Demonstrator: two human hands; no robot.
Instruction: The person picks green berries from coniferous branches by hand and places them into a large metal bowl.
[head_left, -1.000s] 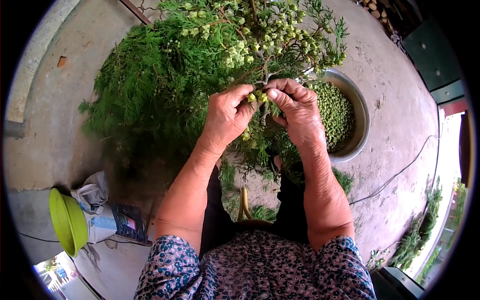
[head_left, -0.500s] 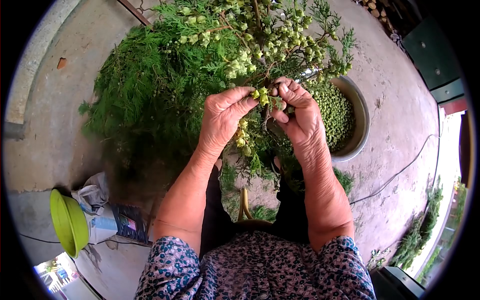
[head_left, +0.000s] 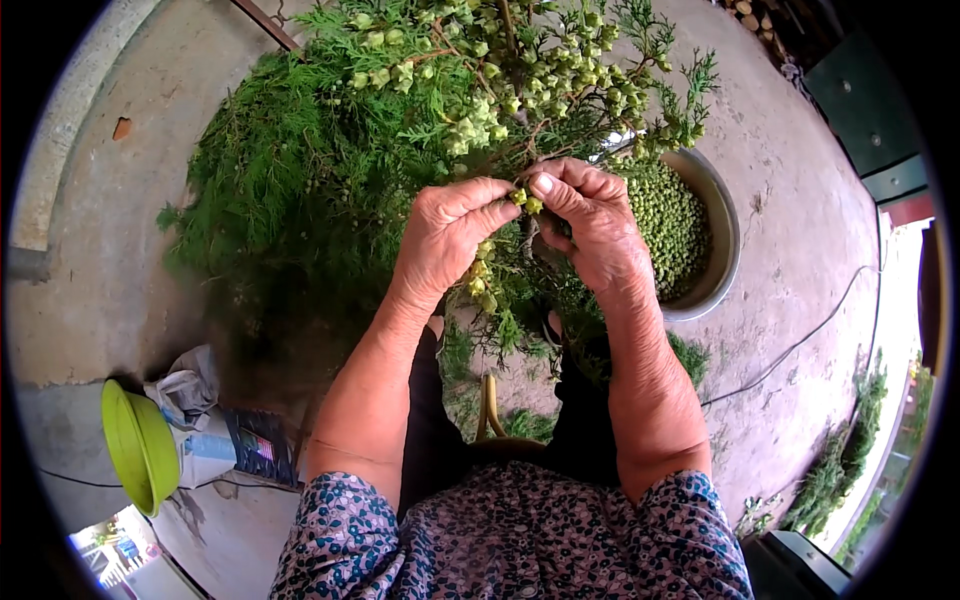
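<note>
Just brought the right hand (head_left: 598, 225) back in — from fingers parted, slightly off the cones (head_left: 519, 196), to right beside them. Now bunching thumb and forefinger close together there; can't tell whether pinching anything between. Can't see inside the other curled fingers either.

Barely moved the left hand (head_left: 440, 235). Pinching the cones in it, between thumb and forefinger, just left of the right thumb.

Counting two cones at the fingertips now, versus about three half a second ago. Can't say whether picked off or merely hidden by the right thumb.

Also shifted the branch (head_left: 580, 78) a touch — reaching slightly further right with its outer sprigs than a second ago. Can't confirm any break between branch and pinched cones; too covered by fingers.

For the work: reading this as back to two-handed, probably steadying with the left and working with the right. Not finished with these cones, by the look of it, being held between both hands in front of the branch, apart from the basin (head_left: 728, 225).

Seeing no clear change in the basin, just right of the right hand, or in the greenery (head_left: 300, 170) at left.
</note>
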